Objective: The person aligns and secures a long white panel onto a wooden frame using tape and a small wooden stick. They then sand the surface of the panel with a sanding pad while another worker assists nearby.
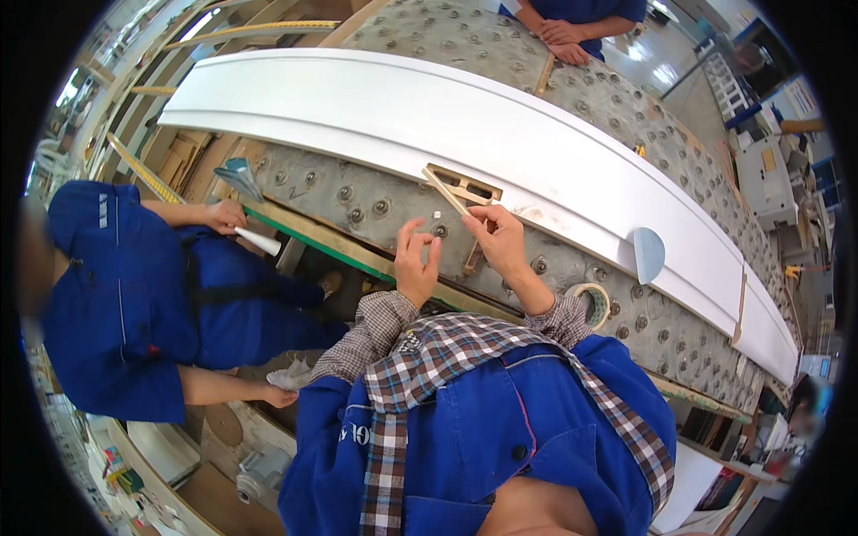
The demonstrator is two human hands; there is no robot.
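Note:
My right hand [500,239] pinches one end of a thin pale wooden strip [444,191] between thumb and fingers. The strip's far end lies over a slotted cut-out [475,188] in the near edge of a long white panel [375,98]. To the left, my left hand [417,268] holds nothing, its fingers apart and slightly bent above the table's near edge. A small white piece [437,214] sits between my hands and the panel. Partly hidden under my right hand is a brown wooden piece [473,260].
The panel rests on a studded grey table [304,185]. A tape roll [589,305] lies right of my hand, and a grey-blue disc [649,255] on the panel. At left, a co-worker [125,295] holds a white cone [257,241]; another person's hands [563,37] rest across the table.

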